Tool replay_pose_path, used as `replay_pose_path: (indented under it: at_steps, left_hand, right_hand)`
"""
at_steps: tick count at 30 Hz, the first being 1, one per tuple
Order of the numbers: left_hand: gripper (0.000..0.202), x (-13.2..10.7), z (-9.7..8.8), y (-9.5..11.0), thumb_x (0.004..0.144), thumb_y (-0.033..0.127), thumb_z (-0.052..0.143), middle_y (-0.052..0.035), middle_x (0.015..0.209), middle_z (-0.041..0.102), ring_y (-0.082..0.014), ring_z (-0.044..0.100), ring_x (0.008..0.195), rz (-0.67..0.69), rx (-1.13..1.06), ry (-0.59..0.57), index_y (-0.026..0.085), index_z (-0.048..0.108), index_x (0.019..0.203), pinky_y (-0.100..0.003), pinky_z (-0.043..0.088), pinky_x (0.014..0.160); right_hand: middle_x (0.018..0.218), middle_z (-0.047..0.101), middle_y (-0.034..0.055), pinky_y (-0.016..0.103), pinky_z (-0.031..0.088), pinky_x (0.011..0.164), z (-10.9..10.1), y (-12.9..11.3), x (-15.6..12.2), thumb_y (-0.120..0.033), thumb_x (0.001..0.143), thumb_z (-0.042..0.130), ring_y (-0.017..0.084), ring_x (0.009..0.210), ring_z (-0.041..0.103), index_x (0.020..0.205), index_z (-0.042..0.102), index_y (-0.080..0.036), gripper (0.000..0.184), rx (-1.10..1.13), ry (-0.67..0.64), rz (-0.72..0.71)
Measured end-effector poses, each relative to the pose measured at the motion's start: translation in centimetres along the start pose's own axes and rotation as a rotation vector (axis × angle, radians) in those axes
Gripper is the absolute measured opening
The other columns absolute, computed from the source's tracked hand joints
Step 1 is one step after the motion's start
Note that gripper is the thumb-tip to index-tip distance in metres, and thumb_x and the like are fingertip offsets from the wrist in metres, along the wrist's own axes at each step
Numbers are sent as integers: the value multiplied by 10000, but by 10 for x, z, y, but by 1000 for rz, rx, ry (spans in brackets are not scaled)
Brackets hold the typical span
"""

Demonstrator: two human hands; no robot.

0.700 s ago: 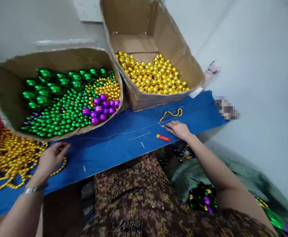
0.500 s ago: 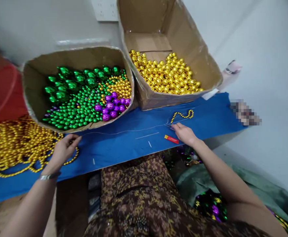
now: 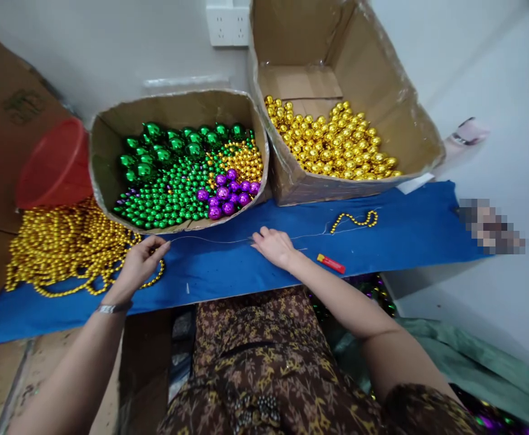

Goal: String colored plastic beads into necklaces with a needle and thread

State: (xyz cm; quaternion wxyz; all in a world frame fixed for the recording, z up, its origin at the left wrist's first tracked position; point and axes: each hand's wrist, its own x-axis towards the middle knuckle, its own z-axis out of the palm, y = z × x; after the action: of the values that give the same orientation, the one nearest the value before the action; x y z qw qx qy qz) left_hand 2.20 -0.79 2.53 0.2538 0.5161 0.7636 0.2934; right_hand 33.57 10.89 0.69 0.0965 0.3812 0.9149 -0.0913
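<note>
My left hand is closed in a pinch on one end of a thin pale thread, beside a pile of gold bead strings. The thread runs right to my right hand, whose fingers are closed on it over the blue cloth. Something small may also be between those fingertips, too small to make out. Beyond this hand the thread continues to a short wavy string of gold beads lying on the cloth. A small red stick with a yellow end rests to the right of my right wrist.
A cardboard box of green, gold and purple beads stands behind the hands. To its right is a taller box with larger gold balls. A red basin sits at left. The blue cloth covers the narrow table.
My right hand has moved left along the thread, from near the gold bead string towards my left hand. My left hand keeps its pinch. The camera view has shifted left.
</note>
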Motion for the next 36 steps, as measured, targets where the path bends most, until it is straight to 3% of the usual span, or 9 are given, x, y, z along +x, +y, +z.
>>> replay_pose_path:
  at_steps: [5, 10, 14, 20, 24, 27, 32, 33, 36]
  left_hand:
    - [350, 1, 2, -8, 804, 526, 505, 21, 608, 502, -124, 427, 535, 14, 137, 35, 181, 566, 783, -238, 343, 539]
    - [377, 3, 26, -13, 915, 435, 394, -85, 822, 629, -218, 559, 714, 85, 719, 153, 161, 646, 975, -273, 283, 545]
    - [429, 10, 50, -16, 950, 370, 318, -154, 922, 648, -293, 581, 839, 174, 928, 75, 136, 669, 1026, -303, 322, 574]
    - [420, 12, 65, -2, 928, 407, 382, -186, 1085, 627, -344, 553, 960, 279, 913, 159, 150, 671, 1094, -393, 421, 719]
    - [374, 8, 84, 37, 911, 419, 437, -141, 1004, 659, -282, 579, 946, 357, 518, 175, 158, 678, 1025, -376, 431, 828]
    - [322, 2, 116, 80, 869, 446, 515, -79, 917, 684, -216, 617, 834, 269, 23, -74, 175, 673, 942, -312, 457, 765]
    - [356, -17, 187, 150, 741, 503, 691, -67, 869, 698, -196, 652, 784, -157, -816, -791, 190, 663, 906, -276, 501, 670]
    - [377, -21, 200, 162, 734, 507, 703, -83, 894, 706, -203, 663, 791, -235, -906, -918, 196, 659, 943, -292, 513, 685]
    - [394, -26, 230, 186, 777, 488, 679, -108, 956, 713, -195, 680, 768, -331, -1046, -1084, 198, 640, 1041, -316, 535, 693]
  right_hand:
    - [1123, 590, 104, 306, 461, 747, 0, 13, 2, -432, 1005, 281, 223, 995, 602, 1180, 562, -241, 382, 17, 11, 21]
    - [1191, 565, 75, 280, 446, 750, 5, 80, -27, -565, 927, 432, 213, 1010, 598, 1286, 494, -275, 465, 152, 78, 168]
    - [1139, 575, 59, 247, 431, 713, 21, 116, -42, -429, 884, 579, 189, 966, 609, 1167, 577, -254, 333, 184, 33, 241]
    - [1102, 585, 65, 239, 412, 671, 37, 118, -40, -349, 905, 554, 171, 868, 619, 1006, 605, -225, 168, 239, 33, 245]
    - [992, 632, 77, 241, 407, 684, 26, 110, -47, -280, 935, 501, 170, 831, 617, 1024, 563, -184, 144, 322, 80, 206]
    - [954, 646, 42, 225, 416, 731, 10, 86, -65, -288, 947, 491, 141, 852, 604, 1027, 545, -187, 140, 407, 127, 104]
    - [893, 644, 36, 231, 434, 717, -13, 26, -107, -332, 934, 514, 135, 804, 582, 971, 569, -180, 165, 717, 212, -258]
    - [859, 639, 30, 233, 435, 711, -15, 18, -114, -333, 919, 541, 134, 781, 574, 954, 575, -176, 164, 775, 205, -314]
    - [770, 608, -5, 207, 421, 647, -13, 7, -137, -339, 883, 599, 107, 684, 538, 933, 582, -167, 180, 913, 111, -409]
